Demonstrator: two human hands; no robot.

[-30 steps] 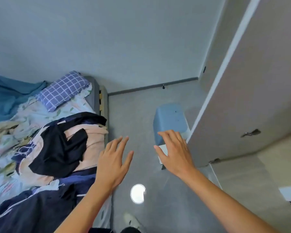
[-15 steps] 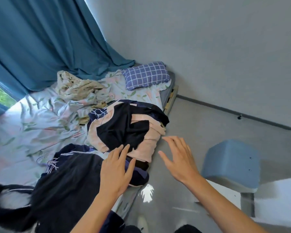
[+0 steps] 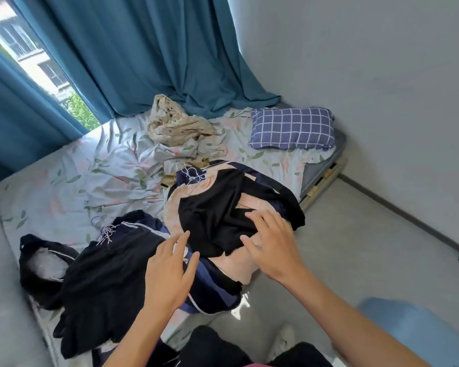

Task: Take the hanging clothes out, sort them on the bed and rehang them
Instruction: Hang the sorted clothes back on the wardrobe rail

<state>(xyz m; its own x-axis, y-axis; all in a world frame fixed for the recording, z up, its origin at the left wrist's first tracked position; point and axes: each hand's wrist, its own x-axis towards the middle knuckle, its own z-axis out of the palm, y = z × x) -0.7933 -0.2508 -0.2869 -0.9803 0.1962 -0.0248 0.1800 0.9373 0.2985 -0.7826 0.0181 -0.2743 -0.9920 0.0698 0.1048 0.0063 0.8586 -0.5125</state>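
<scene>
A heap of dark clothes lies on the near edge of the bed [image 3: 64,181]. On top sits a black garment [image 3: 212,215] over a pale pink one [image 3: 239,263], with wire hangers [image 3: 194,173] at its far end. My right hand [image 3: 273,245] hovers with spread fingers over the black and pink garments, holding nothing. My left hand [image 3: 170,271] reaches with straight fingers above a navy garment with white stripes [image 3: 210,287]. More black clothes [image 3: 101,282] with hangers [image 3: 105,231] lie to the left.
A blue checked pillow [image 3: 292,128] lies at the head of the bed, a crumpled beige floral cloth [image 3: 175,125] beside it. Teal curtains [image 3: 133,54] hang behind. A blue stool [image 3: 419,332] stands on the grey floor at lower right. The wall runs along the right.
The view swung left from the wardrobe door and stool to the bed. Both hands, held open throughout, moved forward over the clothes pile.
</scene>
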